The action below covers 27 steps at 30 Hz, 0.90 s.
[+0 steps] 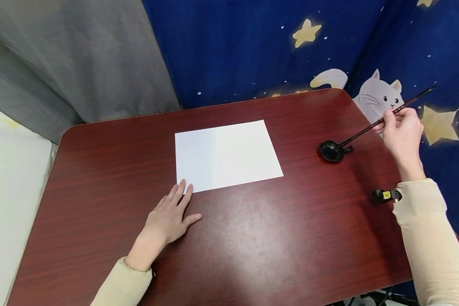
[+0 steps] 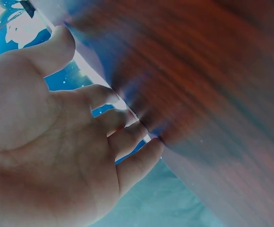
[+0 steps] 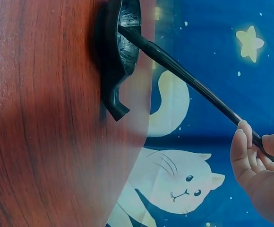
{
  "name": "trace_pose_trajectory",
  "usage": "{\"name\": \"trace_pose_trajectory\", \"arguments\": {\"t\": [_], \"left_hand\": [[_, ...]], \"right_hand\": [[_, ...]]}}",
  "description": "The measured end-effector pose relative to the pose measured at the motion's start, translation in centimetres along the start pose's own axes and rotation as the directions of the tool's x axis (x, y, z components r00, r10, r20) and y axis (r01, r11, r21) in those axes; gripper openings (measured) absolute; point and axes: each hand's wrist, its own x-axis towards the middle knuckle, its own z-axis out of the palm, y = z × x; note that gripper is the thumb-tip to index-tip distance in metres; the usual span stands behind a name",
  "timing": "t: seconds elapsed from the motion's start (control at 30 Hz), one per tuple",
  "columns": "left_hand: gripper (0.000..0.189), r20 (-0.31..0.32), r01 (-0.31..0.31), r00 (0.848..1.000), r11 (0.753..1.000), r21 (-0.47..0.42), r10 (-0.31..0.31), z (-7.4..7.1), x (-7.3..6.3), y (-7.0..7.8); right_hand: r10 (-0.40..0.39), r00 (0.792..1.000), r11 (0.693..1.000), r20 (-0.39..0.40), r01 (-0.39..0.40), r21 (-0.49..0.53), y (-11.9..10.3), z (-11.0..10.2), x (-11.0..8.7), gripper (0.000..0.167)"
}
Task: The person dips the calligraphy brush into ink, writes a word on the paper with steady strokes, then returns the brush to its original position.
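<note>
A white sheet of paper [image 1: 229, 155] lies on the dark red wooden table. At its near left corner my left hand [image 1: 167, 219] rests palm down, fingers spread, fingertips on the paper's edge. My right hand [image 1: 403, 129] pinches a long dark ink brush [image 1: 361, 132] between thumb and fingers, the shaft slanting down to the left. Its tip is inside a small black ink dish [image 1: 332, 151] with a short curved handle. In the right wrist view, the brush [image 3: 193, 82] meets the inner wall of the dish [image 3: 112, 61]. The left palm [image 2: 56, 137] fills much of the left wrist view.
A black device with a yellow label [image 1: 386, 195] is at the right sleeve's cuff. Behind the table [image 1: 111, 170] hang a grey curtain [image 1: 80, 55] and a blue curtain [image 1: 229, 51] with stars and a white cat. Cables show below the table's near right edge.
</note>
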Motion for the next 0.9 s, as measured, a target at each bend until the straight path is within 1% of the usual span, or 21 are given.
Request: {"name": "trace_pose_trajectory", "arguments": {"t": [0.3, 0.47, 0.6, 0.73, 0.9], "left_hand": [[0.078, 0.000, 0.001, 1.000, 1.000, -0.002, -0.001, 0.16, 0.04, -0.04], [0.078, 0.007, 0.001, 1.000, 1.000, -0.004, -0.001, 0.13, 0.05, 0.01], [0.079, 0.018, 0.006, 1.000, 1.000, -0.004, -0.006, 0.09, 0.07, 0.04], [0.079, 0.029, 0.013, 1.000, 1.000, -0.001, -0.013, 0.03, 0.11, 0.05], [0.079, 0.030, 0.011, 0.999, 1.000, -0.001, -0.011, 0.12, 0.22, 0.05]], "right_hand": [[-0.025, 0.999, 0.999, -0.020, 0.025, -0.034, 0.31, -0.06, 0.06, 0.011], [-0.026, 0.999, 0.999, -0.041, 0.024, -0.040, 0.31, -0.13, -0.08, 0.011], [-0.028, 0.999, 0.999, -0.042, 0.027, -0.029, 0.25, -0.16, -0.03, 0.011], [-0.048, 0.998, 0.999, -0.045, 0.048, -0.016, 0.25, -0.16, 0.06, 0.013], [-0.087, 0.994, 0.996, -0.062, 0.085, -0.028, 0.19, -0.16, 0.14, 0.015]]}}
